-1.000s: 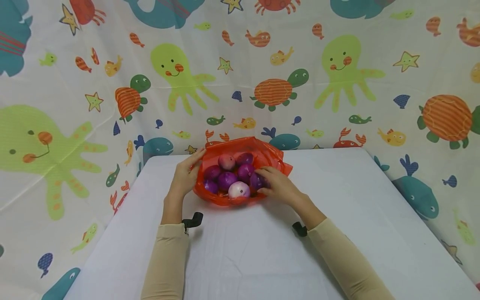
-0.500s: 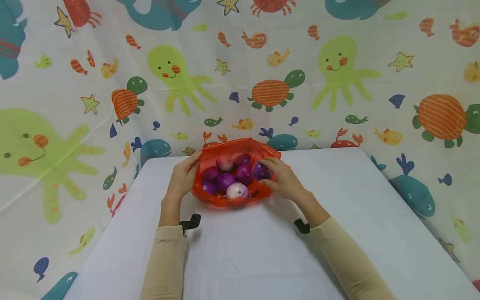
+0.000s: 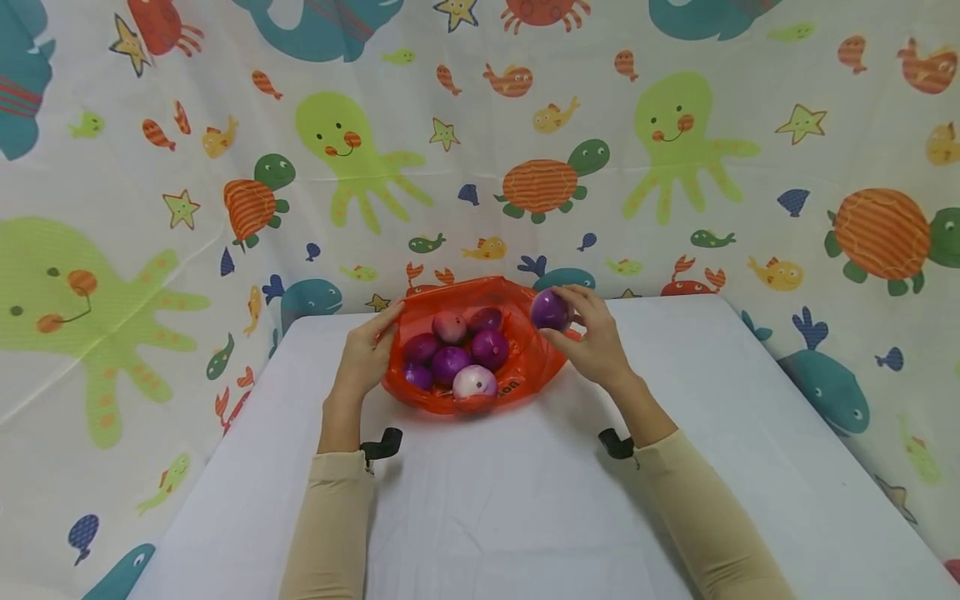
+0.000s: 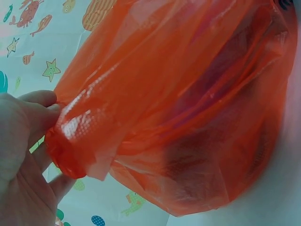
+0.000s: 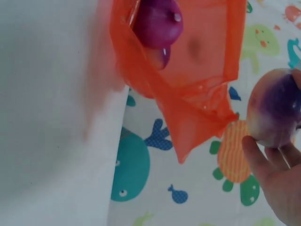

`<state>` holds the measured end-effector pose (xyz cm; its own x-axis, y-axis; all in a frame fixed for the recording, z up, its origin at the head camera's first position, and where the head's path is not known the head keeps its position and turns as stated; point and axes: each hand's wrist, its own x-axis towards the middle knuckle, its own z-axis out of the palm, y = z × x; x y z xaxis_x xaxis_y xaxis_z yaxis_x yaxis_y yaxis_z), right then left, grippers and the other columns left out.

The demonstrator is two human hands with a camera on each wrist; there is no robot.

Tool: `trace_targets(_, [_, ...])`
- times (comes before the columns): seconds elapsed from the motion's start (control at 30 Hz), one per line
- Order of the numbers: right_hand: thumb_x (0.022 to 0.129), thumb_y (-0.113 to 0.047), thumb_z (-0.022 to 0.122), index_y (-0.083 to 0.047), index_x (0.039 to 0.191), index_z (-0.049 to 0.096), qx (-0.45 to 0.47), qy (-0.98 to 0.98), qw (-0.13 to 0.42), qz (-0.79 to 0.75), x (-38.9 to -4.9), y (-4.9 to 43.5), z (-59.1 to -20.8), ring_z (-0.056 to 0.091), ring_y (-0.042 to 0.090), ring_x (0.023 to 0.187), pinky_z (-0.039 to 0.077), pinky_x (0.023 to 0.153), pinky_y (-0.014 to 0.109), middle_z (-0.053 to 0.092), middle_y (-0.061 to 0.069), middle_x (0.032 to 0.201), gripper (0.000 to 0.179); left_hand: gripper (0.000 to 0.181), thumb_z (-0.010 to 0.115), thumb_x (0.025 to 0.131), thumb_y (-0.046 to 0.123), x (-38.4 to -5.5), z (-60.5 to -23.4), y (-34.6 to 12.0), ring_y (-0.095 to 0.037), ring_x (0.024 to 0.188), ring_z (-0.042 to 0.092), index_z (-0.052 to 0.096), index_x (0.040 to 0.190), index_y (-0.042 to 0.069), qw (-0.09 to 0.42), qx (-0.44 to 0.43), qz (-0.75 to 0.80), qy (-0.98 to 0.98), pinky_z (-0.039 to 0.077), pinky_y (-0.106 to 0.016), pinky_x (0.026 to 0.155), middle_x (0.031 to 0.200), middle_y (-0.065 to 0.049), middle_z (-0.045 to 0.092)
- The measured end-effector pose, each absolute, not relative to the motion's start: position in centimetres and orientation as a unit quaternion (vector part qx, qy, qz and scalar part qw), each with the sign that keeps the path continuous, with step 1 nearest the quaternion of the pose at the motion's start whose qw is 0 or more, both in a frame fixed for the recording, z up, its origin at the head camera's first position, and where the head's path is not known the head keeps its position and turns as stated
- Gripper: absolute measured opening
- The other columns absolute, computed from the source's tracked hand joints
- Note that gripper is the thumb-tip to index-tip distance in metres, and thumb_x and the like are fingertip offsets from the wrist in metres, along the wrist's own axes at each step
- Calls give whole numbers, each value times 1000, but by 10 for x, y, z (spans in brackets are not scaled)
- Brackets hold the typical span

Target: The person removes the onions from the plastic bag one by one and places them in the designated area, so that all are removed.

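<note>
Our right fingers point(image 5: 258, 160) pinch one purple fruit point(image 3: 550, 310) aloft near the red bag point(image 4: 117, 103); our left fingers point(image 4: 40, 97) grip the bag; seven more fruits point(image 3: 451, 364) visible inside.

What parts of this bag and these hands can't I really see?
Head view: the full lettering on the red bag; the pale fruit seems to hide part.
Head view: anything under the purple fruits, which block it.
Left wrist view: the bag's contents, blurred by its red plastic.
Right wrist view: part of the right hand, cut off by the edge.
</note>
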<state>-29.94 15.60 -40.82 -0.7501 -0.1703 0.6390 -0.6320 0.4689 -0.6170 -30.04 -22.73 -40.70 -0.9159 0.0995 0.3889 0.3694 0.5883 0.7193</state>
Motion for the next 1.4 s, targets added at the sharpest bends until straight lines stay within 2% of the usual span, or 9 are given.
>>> trace_targets(0.2, [87, -14, 85, -8, 144, 59, 230, -809, 279, 463, -302, 169, -404, 57, 31, 128, 60, 95, 56, 56, 16, 141, 62, 47, 50, 110, 15, -301, -407, -227, -29, 152, 43, 50, 156, 26, 155, -131, -434, -878, 41, -52, 119, 161, 0, 49])
trace_targets(0.47, [88, -13, 84, -10, 145, 58, 176, -820, 276, 470, -310, 188, -410, 54, 28, 130, 59, 99, 58, 58, 13, 143, 64, 47, 51, 110, 14, -301, -409, -227, -29, 151, 44, 50, 156, 23, 156, -129, -433, -878, 44, -52, 118, 161, 0, 49])
trace_targets(0.77, [88, -17, 85, -10, 148, 55, 128, -826, 279, 472, -314, 204, -415, 52, 31, 132, 56, 102, 59, 55, 16, 146, 67, 48, 51, 110, 12, -300, -408, -228, -28, 152, 43, 49, 156, 22, 154, -131, -437, -876, 43, -52, 118, 161, 1, 49])
trace_targets(1.1, [90, -21, 83, -12, 150, 53, 87, -839, 257, 472, -320, 219, -424, 49, 33, 137, 54, 105, 60, 53, 15, 151, 68, 49, 51, 109, 12, -300, -405, -227, -27, 153, 42, 49, 156, 27, 155, -131, -438, -876, 44, -52, 118, 161, 0, 49])
trace_targets(1.4, [93, -21, 81, -12, 152, 50, 51, -850, 231, 470, -324, 232, -430, 46, 37, 140, 50, 109, 61, 51, 17, 153, 68, 47, 51, 110, 13, -300, -406, -227, -30, 152, 44, 50, 156, 22, 156, -130, -439, -875, 45, -52, 116, 161, -1, 49])
